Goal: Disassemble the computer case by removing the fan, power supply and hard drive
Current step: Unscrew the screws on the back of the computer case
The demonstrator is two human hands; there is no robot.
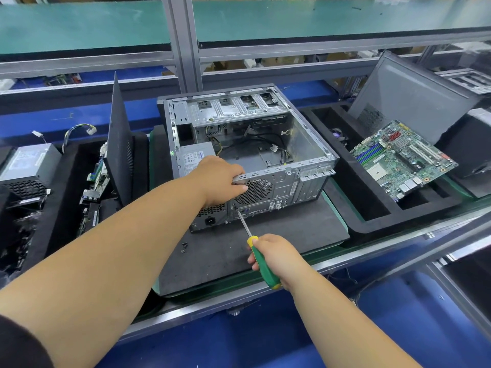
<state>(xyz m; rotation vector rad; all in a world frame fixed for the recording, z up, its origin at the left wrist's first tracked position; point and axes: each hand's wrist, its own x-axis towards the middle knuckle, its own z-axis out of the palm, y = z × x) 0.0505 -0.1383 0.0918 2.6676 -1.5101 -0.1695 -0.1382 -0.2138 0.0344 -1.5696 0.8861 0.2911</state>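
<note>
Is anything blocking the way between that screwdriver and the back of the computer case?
Nothing visible does. The right hand grips the screwdriver, and its bare shaft runs straight to the rear panel of the case, below the round fan grille. The left hand holds the case's top rear edge, above that line.

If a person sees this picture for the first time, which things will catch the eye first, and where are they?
The open computer case in the middle on a dark mat draws the eye first; the left hand grips its rear top edge. Just in front, the right hand holds a green and yellow screwdriver with its tip at the case's rear panel. To the right, a green motherboard lies tilted in a black foam tray.
</note>
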